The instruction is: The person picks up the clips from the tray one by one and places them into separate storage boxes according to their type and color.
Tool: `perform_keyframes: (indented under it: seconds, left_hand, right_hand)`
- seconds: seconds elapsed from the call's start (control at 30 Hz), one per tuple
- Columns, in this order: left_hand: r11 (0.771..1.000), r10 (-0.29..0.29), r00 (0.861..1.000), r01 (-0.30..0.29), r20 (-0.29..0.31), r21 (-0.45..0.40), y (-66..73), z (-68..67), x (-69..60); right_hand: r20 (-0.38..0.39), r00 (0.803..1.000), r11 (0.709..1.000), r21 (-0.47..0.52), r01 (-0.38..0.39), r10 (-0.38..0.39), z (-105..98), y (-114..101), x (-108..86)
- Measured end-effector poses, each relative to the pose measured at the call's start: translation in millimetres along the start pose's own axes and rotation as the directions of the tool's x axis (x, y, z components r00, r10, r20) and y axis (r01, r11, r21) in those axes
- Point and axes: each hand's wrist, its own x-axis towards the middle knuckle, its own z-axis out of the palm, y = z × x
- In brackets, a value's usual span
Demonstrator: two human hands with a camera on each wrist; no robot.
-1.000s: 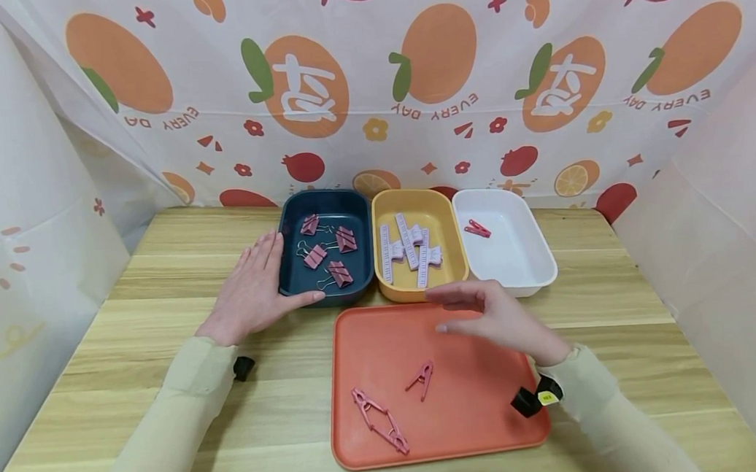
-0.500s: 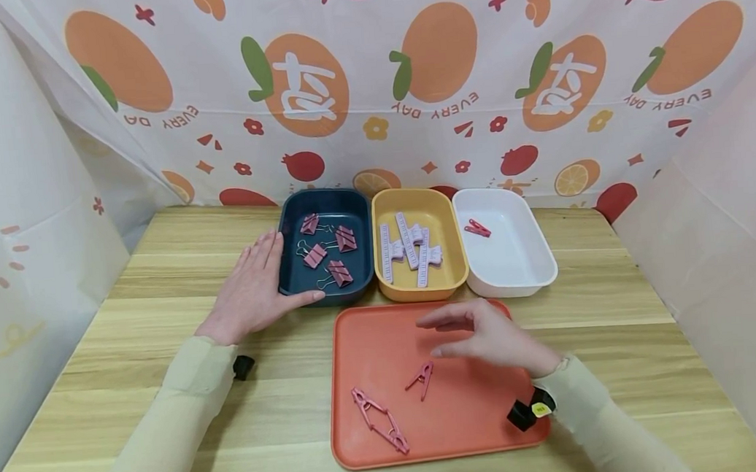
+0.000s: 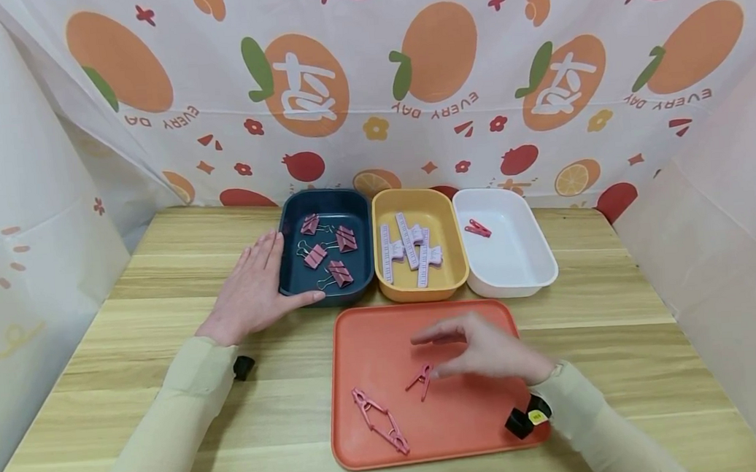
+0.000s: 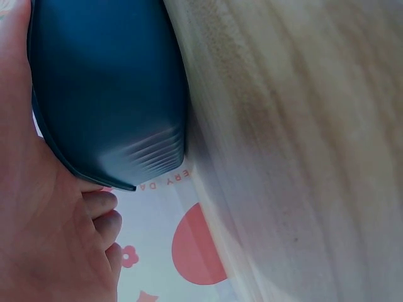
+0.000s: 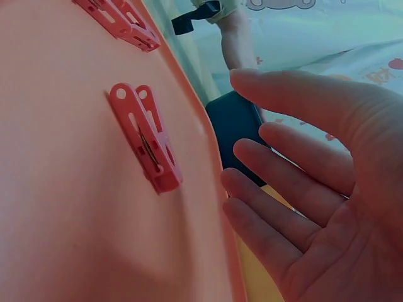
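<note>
My right hand point(image 3: 481, 349) hovers over the orange tray point(image 3: 497, 432), thumb and fingers apart and holding nothing. Just left of its thumb tip, a pink clothespin point(image 3: 425, 371) lies alone on the tray; the right wrist view shows this clothespin point(image 5: 131, 124) lying apart from the fingers. Toward the tray's lower left, two more pink clothespins point(image 3: 399, 441) lie end to end. My left hand point(image 3: 247, 293) rests on the left side of the dark blue bin point(image 3: 367, 266), fingers extended along its rim and thumb at the front corner. The left wrist view shows the palm against that bin point(image 4: 107, 82).
Several dark pink binder clips point(image 3: 316, 256) lie in the blue bin. Beside it, a yellow bin point(image 3: 452, 260) holds 3 lilac ruler-shaped clips point(image 3: 407, 241). The white bin point(image 3: 517, 248) at the right contains a red clothespin point(image 3: 477, 228). A fruit-print curtain point(image 3: 371, 141) hangs behind.
My right hand has moved down and slightly left, from near the yellow bin's front edge to beside the lone clothespin. The left hand has stayed put.
</note>
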Motion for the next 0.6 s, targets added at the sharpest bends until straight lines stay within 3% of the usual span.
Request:
perform_keyframes:
  seconds: [0.33,0.6]
  left_hand:
    - [1.0,0.001,1.0,-0.001,-0.001,-0.002,0.6,0.5,-0.3]
    - [1.0,-0.004,1.0,0.004,0.002,0.0,0.9,0.0,0.1]
  right_hand:
    - [0.078,0.997,1.0,-0.011,-0.012,0.013,9,3,1.5]
    - [0.095,0.995,0.999,-0.039,-0.022,0.026,12,4,1.1]
